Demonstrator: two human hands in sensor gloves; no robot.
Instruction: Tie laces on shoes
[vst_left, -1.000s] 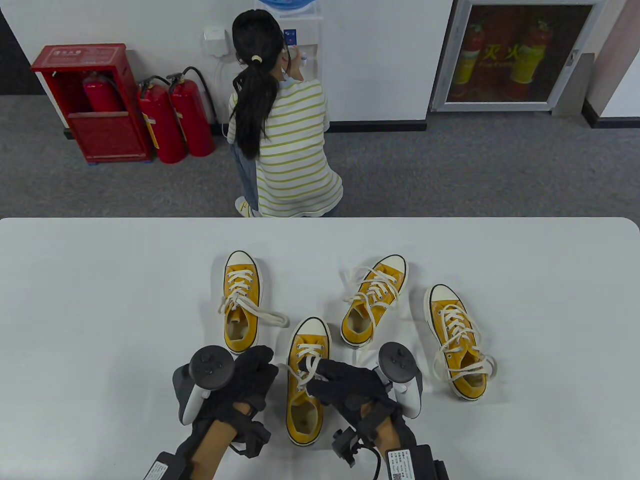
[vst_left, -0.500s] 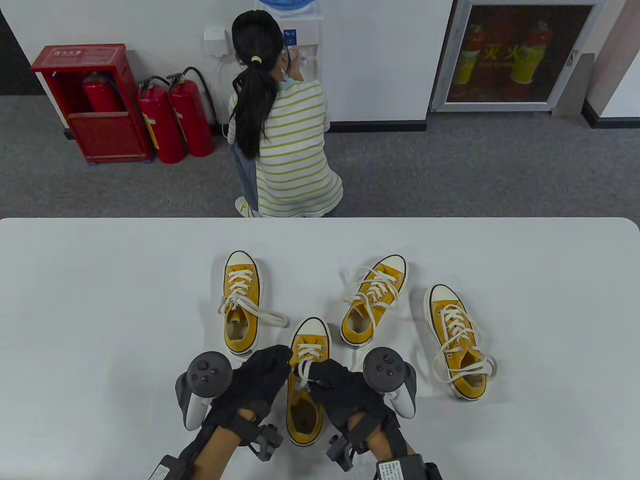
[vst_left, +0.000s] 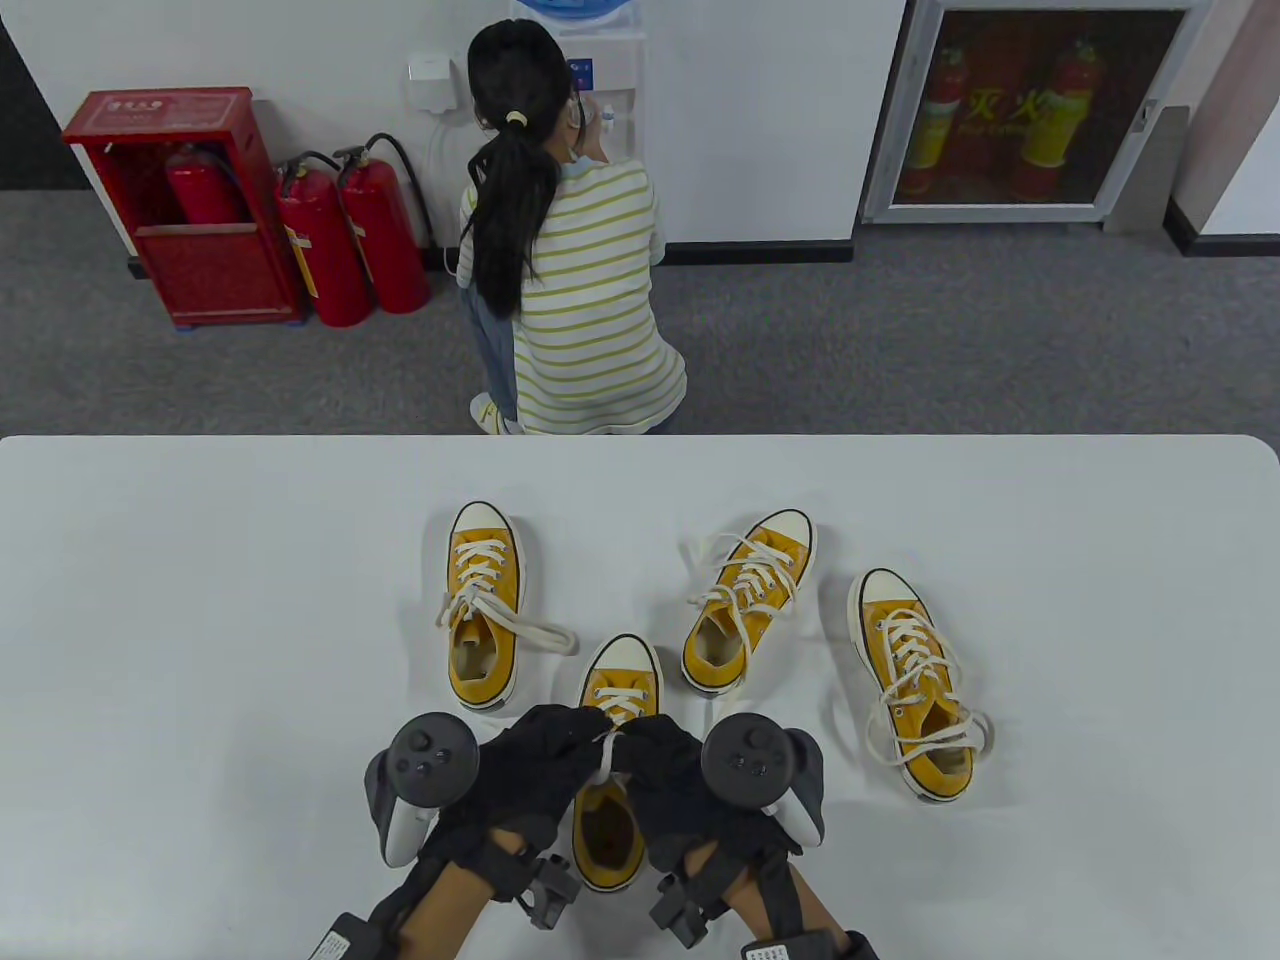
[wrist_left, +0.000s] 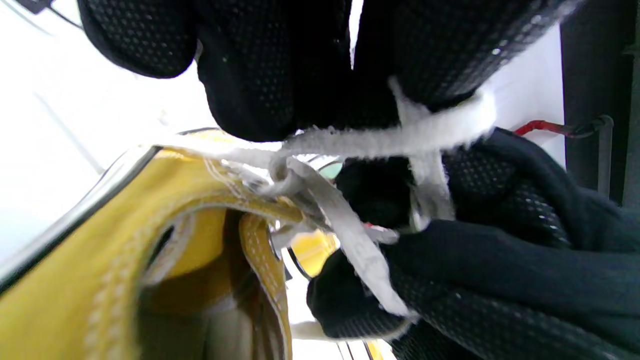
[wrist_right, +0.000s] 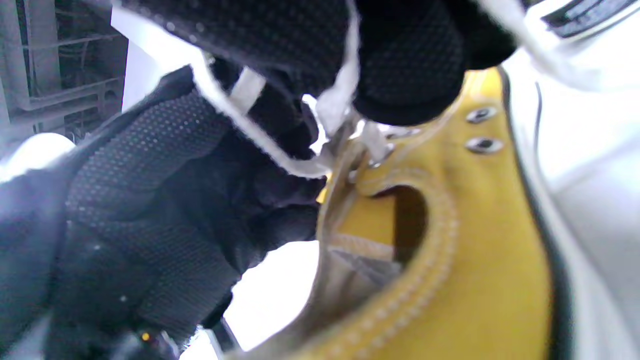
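1. The left hand (vst_left: 535, 765) in its black dotted glove has its fingers curled and pinches the white flat lace (vst_left: 607, 752) of the nearest yellow canvas shoe with a white rubber toe (vst_left: 612, 790).
2. The right hand (vst_left: 665, 775), also in a black glove, curls its fingers round the same white lace from the other side.
3. The two hands touch each other right over the top of the shoe's opening.
4. In the left wrist view, the lace (wrist_left: 395, 137) runs tight across between the gloved fingers (wrist_left: 250, 75), and another piece slants down over the right hand.
5. In the right wrist view, the lace (wrist_right: 260, 145) comes up from the silver holes at the top of the shoe (wrist_right: 450, 260) and goes into the fingers (wrist_right: 410, 60).
6. This shoe sits on the white table (vst_left: 200, 600), near the bottom edge, with its toe pointing away from the person.
7. A grey and white tracker (vst_left: 425, 775) sits on the back of the left hand, and another (vst_left: 765, 775) on the right.
8. Three more yellow shoes lie farther back on the table: one on the left (vst_left: 483, 610), one in the middle (vst_left: 745, 605) and one on the right (vst_left: 915, 685). Their white laces lie loose.
9. Past the table, a person in a striped top (vst_left: 570, 290) crouches on the grey floor, facing the wall.
10. Red fire extinguishers (vst_left: 350, 235) stand by the wall on the left.
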